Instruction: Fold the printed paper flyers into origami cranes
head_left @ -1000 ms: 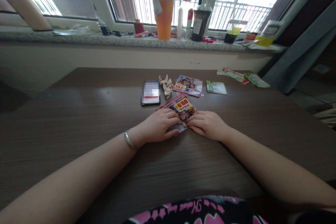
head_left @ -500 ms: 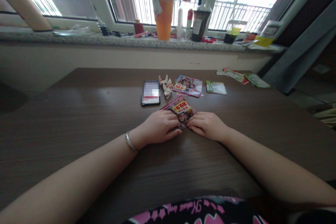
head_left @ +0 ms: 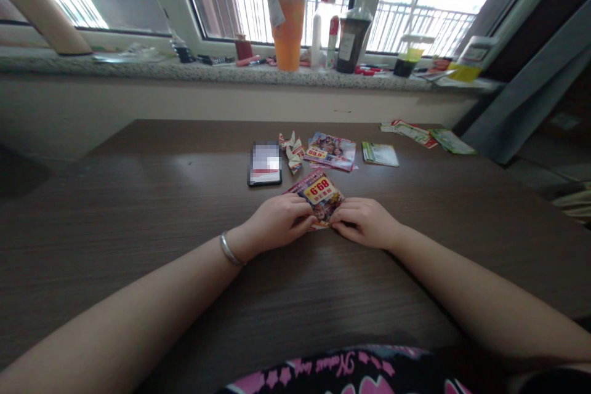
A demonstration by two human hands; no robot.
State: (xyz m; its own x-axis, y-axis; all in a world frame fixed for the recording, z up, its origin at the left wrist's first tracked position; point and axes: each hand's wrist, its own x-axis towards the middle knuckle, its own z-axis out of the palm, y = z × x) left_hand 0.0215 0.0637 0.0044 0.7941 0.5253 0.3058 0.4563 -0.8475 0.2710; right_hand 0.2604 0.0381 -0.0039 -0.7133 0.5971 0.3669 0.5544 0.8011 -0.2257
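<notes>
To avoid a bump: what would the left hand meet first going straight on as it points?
Beyond the promotional flyer the left hand touches, probably the right hand; relative height is unclear.

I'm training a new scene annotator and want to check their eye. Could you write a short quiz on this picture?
1. Which thing do the left hand and the right hand both touch?
A) the small rectangular green-and-white paper pile
B) the magenta-edged printed paper with a yellow panel
C) the tall clear plastic cup of orange drink

2. True or false: a round silver-coloured bracelet encircles the left wrist.

3. What lies between the black-edged rectangular device and the flat pile of multicoloured printed paper?

Key:
1. B
2. True
3. A pointed, folded red-and-white paper piece
</notes>
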